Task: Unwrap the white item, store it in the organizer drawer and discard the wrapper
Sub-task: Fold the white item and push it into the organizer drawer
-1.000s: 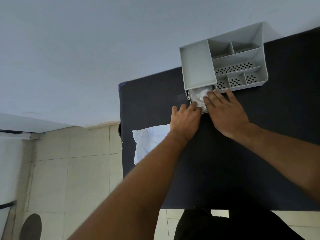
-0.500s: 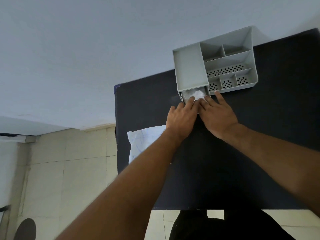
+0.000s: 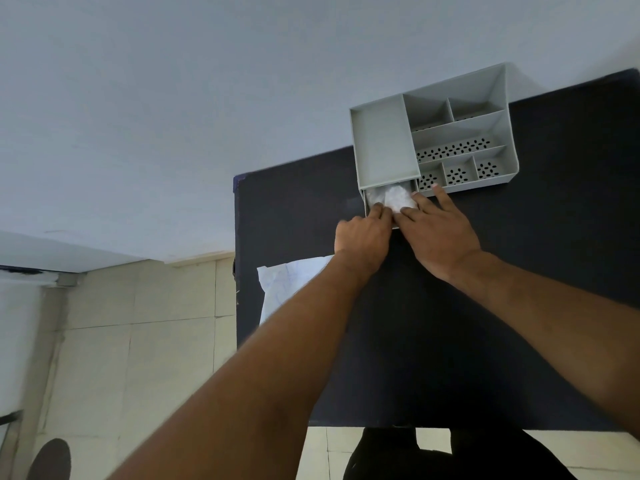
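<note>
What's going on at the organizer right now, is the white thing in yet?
A person has both hands at the grey organizer's pulled-out drawer. The white item lies inside the drawer, with the left hand and right hand resting fingertips on its near edge. The drawer is open. The white wrapper lies on the dark table near its left edge, not yet discarded.

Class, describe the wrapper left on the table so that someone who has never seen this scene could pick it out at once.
Start at the dark table and go to its left edge, away from the grey organizer. There, partly hidden under the left forearm, lies the wrapper. It is the only flat, crinkled white sheet with faint print; the other white thing sits in the drawer.
</note>
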